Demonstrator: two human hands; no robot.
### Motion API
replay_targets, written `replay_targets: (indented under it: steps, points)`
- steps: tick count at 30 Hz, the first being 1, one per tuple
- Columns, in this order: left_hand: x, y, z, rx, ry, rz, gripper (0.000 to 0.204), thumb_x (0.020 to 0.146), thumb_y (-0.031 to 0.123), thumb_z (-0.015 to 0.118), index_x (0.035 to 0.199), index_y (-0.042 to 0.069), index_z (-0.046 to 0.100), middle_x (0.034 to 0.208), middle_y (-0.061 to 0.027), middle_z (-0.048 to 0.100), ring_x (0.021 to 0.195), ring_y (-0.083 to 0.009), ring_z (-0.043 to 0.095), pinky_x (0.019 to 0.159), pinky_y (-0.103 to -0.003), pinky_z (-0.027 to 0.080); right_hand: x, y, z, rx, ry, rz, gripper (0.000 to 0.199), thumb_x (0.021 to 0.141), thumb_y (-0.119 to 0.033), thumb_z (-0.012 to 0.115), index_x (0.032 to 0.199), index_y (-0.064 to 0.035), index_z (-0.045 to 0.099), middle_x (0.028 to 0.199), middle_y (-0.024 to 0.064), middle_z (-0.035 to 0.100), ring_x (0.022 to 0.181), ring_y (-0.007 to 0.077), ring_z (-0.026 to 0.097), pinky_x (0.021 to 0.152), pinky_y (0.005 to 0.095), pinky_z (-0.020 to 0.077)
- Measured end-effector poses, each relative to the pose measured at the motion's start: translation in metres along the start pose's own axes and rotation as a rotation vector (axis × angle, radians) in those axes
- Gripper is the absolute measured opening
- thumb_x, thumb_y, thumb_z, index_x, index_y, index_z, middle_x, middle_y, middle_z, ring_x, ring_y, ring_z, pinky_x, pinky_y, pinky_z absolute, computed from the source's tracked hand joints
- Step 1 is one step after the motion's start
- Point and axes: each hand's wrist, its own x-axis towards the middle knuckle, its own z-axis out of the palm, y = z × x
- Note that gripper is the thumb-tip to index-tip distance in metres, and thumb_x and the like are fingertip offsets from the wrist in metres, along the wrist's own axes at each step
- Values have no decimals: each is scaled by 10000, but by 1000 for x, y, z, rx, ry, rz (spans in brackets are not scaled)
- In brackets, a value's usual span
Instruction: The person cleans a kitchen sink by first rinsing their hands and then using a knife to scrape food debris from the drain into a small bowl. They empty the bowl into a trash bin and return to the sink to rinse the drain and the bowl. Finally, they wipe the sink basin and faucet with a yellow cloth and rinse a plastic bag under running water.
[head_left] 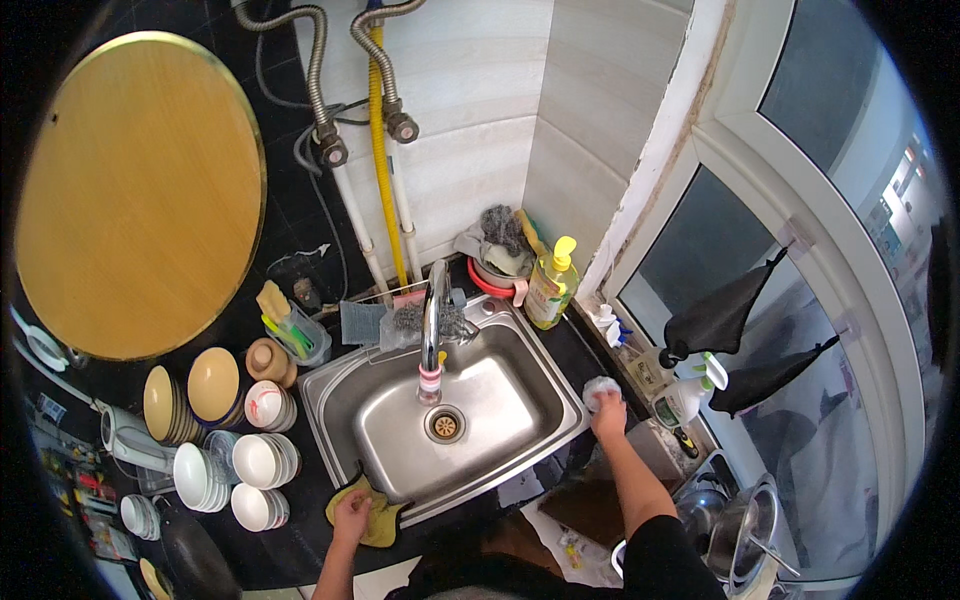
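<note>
My left hand is closed on a yellow-green cloth with a dark edging, at the sink's front left corner. Part of the cloth lies on the black counter and the sink rim. Over on the right, my right hand grips a whitish, crumpled scrubbing ball against the counter beside the sink. Its exact material is too small to tell. Between my hands lies the stainless steel sink, with a drain strainer in its bottom. The chrome faucet arches over the basin.
Stacked bowls and a wooden jar stand left of the sink. A yellow-capped soap bottle and a red basin with scrubbers fill the back corner. At right are a spray bottle, hanging black cloths and metal pots.
</note>
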Motion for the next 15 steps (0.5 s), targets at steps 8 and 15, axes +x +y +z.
replay_targets:
  steps: [8,15]
  points:
    - [20,20,16,-173,-51,5,222,783,97,622,984,6,599,706,-38,585,631,-106,530,576,-251,441,-59,-18,4,572,50,304,339,671,17,541,998,-70,551,956,146,555,871,319,570,746,387,468]
    - [15,52,12,-393,-117,-137,228,785,129,634,996,46,612,693,-32,593,617,-92,533,566,-242,440,-75,-72,-31,1705,-392,561,360,812,-27,418,1164,-79,466,1020,100,568,805,215,585,608,310,500]
